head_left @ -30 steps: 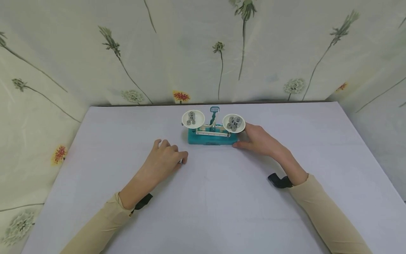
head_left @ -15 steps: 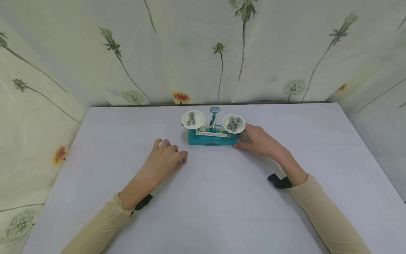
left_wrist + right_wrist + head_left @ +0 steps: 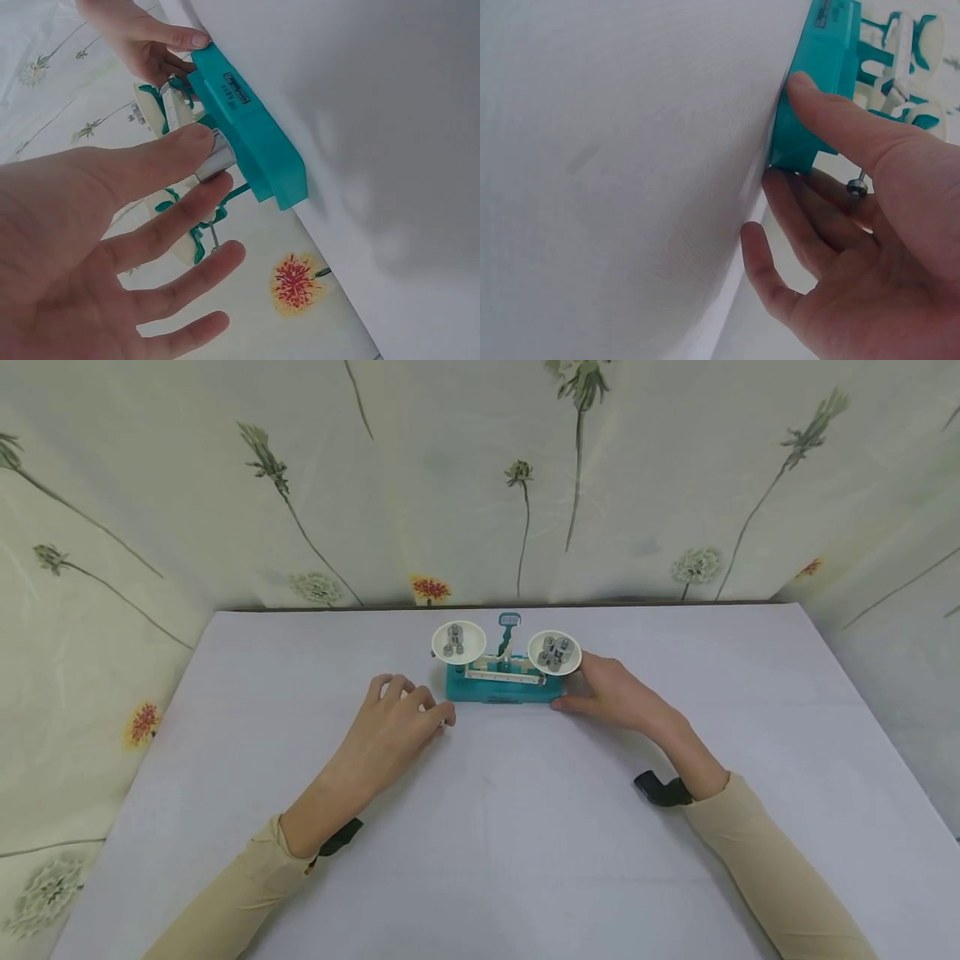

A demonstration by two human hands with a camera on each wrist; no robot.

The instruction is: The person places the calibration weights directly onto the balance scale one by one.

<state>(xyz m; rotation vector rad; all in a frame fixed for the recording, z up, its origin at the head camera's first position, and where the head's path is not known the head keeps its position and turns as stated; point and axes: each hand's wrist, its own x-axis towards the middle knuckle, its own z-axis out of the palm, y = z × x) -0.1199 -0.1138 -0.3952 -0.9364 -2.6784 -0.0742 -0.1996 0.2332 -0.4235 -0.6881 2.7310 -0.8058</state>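
Note:
A teal balance scale point(image 3: 504, 691) stands near the back of the table. Its left white pan point(image 3: 475, 646) bears a few small metal weights point(image 3: 454, 640), and more weights point(image 3: 556, 651) sit in the right pan point(image 3: 575, 657). My left hand point(image 3: 390, 731) is just in front of the scale's left end. Between its thumb and index finger it pinches a small silver metal weight point(image 3: 218, 156), with the other fingers spread. My right hand point(image 3: 618, 693) grips the right end of the base, thumb point(image 3: 817, 101) on the front side and fingers at the end and behind.
A white cloth covers the table point(image 3: 487, 827). Behind its back edge rises a flower-printed curtain point(image 3: 637, 485). A metal adjusting knob point(image 3: 857, 187) sticks out from the scale close to my right fingers. Dark straps with cameras are on both wrists.
My left hand has shifted slightly forward and to the right, nearer the scale, still pinching the weight. The right hand and the scale have stayed in place.

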